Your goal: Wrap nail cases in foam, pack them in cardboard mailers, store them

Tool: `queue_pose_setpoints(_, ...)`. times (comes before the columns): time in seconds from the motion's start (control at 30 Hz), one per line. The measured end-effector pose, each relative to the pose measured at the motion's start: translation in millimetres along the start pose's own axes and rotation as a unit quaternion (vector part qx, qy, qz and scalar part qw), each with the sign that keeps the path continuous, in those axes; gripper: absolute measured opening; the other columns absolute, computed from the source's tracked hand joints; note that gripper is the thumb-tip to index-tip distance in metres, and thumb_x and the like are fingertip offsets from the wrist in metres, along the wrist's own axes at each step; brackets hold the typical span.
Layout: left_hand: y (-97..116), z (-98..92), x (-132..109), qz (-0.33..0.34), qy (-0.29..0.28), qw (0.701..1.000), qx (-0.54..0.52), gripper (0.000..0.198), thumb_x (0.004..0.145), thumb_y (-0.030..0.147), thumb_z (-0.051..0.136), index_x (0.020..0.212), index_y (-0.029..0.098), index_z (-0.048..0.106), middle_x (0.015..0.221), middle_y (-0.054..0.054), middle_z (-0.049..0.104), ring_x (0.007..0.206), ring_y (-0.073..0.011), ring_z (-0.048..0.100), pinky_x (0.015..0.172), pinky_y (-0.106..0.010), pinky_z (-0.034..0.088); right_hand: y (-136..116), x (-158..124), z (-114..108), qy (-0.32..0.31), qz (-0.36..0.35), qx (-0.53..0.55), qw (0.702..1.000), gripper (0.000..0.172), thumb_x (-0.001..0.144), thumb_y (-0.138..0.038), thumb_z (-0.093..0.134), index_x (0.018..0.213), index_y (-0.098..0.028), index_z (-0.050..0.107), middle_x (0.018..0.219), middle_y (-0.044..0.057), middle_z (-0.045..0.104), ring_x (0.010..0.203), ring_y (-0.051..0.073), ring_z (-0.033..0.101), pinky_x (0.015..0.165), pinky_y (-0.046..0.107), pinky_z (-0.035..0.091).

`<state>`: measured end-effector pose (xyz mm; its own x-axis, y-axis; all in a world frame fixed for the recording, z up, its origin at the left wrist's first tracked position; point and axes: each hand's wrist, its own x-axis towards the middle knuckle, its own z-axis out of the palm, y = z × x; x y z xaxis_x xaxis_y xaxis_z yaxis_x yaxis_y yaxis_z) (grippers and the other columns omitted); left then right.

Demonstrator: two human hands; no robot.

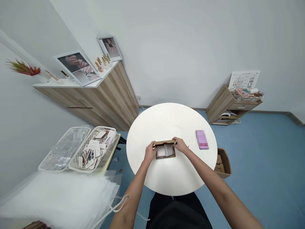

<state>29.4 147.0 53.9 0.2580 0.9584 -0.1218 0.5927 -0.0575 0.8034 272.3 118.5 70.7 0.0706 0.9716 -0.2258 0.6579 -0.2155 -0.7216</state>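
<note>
On the white round table stands a small brown cardboard box, its lid raised along the far side. Inside lie a pale flat item and a translucent plastic packet; what they contain is too small to tell. My left hand is closed on the lid's left corner, and my right hand grips its right corner. Some fingertips are hidden behind the cardboard. To the right of my right hand lies a blurred purple object, flat on the table.
A white basket of small cards and a clear plastic bin stand at left, above white translucent sheets. A carton with small brown boxes sits on the floor at right. Wooden cabinets line the wall.
</note>
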Motion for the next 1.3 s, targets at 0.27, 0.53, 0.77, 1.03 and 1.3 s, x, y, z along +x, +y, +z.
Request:
queue_pose_setpoints(0.27, -42.4, 29.2, -50.8, 0.075, 0.018, 0.997, 0.013, 0.066, 0.073, 0.004, 0.046, 0.135, 0.025, 0.047, 0.141, -0.005, 0.052, 0.129, -0.0204, 0.050, 0.104, -0.040, 0.046, 40.0, -49.3, 35.8, 0.041, -0.110, -0.011, 0.993, 0.059, 0.070, -0.001, 0.045, 0.123, -0.023, 0.058, 0.130, 0.007, 0.059, 0.117, 0.020, 0.056, 0.098, 0.039, 0.045)
queue_pose_setpoints(0.53, -63.4, 50.8, -91.0, 0.071, -0.005, 0.996, 0.048, 0.075, 0.084, 0.012, 0.044, 0.152, 0.034, 0.019, 0.159, -0.005, 0.023, 0.141, -0.0250, 0.034, 0.095, -0.036, 0.051, 64.0, -86.3, 69.1, 0.041, -0.091, -0.033, 0.994, 0.084, 0.070, -0.001, 0.045, 0.148, -0.030, 0.033, 0.153, 0.004, 0.036, 0.136, 0.021, 0.042, 0.110, 0.044, 0.040)
queue_pose_setpoints(0.77, -69.4, 65.5, -105.1, 0.061, 0.037, 0.983, 0.171, 0.082, 0.083, 0.009, 0.044, 0.154, 0.032, 0.011, 0.157, -0.010, 0.028, 0.129, -0.0303, 0.046, 0.094, -0.045, 0.047, 73.3, -93.3, 91.3, 0.068, -0.084, -0.025, 0.994, 0.090, 0.071, 0.000, 0.041, 0.152, -0.034, 0.020, 0.158, 0.001, 0.026, 0.138, 0.021, 0.039, 0.109, 0.044, 0.042)
queue_pose_setpoints(1.03, -67.0, 64.6, -100.8, 0.067, 0.023, 0.968, 0.240, 0.076, 0.084, 0.006, 0.042, 0.153, 0.028, 0.018, 0.145, -0.010, 0.048, 0.102, -0.0253, 0.056, 0.086, -0.039, 0.046, 86.0, -91.3, 95.2, 0.052, -0.061, 0.005, 0.997, 0.087, 0.073, 0.001, 0.041, 0.151, -0.034, 0.023, 0.155, -0.001, 0.033, 0.137, 0.021, 0.041, 0.108, 0.042, 0.043)
queue_pose_setpoints(1.3, -46.6, 75.3, -103.0, 0.008, 0.037, 0.997, 0.060, 0.078, 0.081, 0.010, 0.046, 0.153, 0.022, 0.019, 0.132, -0.009, 0.060, 0.112, -0.0245, 0.060, 0.091, -0.036, 0.048, 74.7, -92.8, 82.7, 0.013, -0.026, 0.012, 1.000, 0.084, 0.073, 0.000, 0.040, 0.151, -0.031, 0.029, 0.151, -0.002, 0.041, 0.137, 0.018, 0.040, 0.110, 0.036, 0.038)
